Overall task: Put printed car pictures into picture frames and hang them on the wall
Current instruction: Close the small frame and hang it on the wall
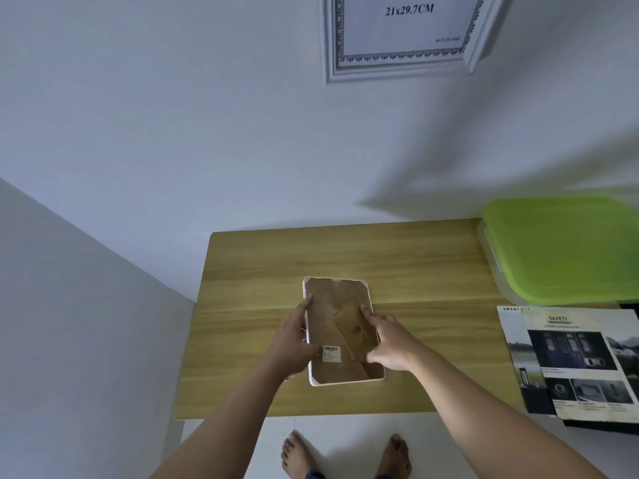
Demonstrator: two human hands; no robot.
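A small white picture frame (340,299) lies face down in the middle of the wooden table (432,264), its brown backing board and barcode sticker facing up. My left hand (294,337) grips the frame's left edge, thumb on the backing near the sticker. My right hand (387,337) rests on the backing's right side with fingers spread over the fold-out stand. Printed car pictures (574,361) lie stacked at the table's right edge. A larger white frame (401,69) with a "21x29.7CM" insert hangs on the wall above.
A clear plastic box with a green lid (563,247) stands at the table's back right. The table sits against a white wall, with another wall close on the left. My bare feet (345,454) stand on the white floor at the table's front edge.
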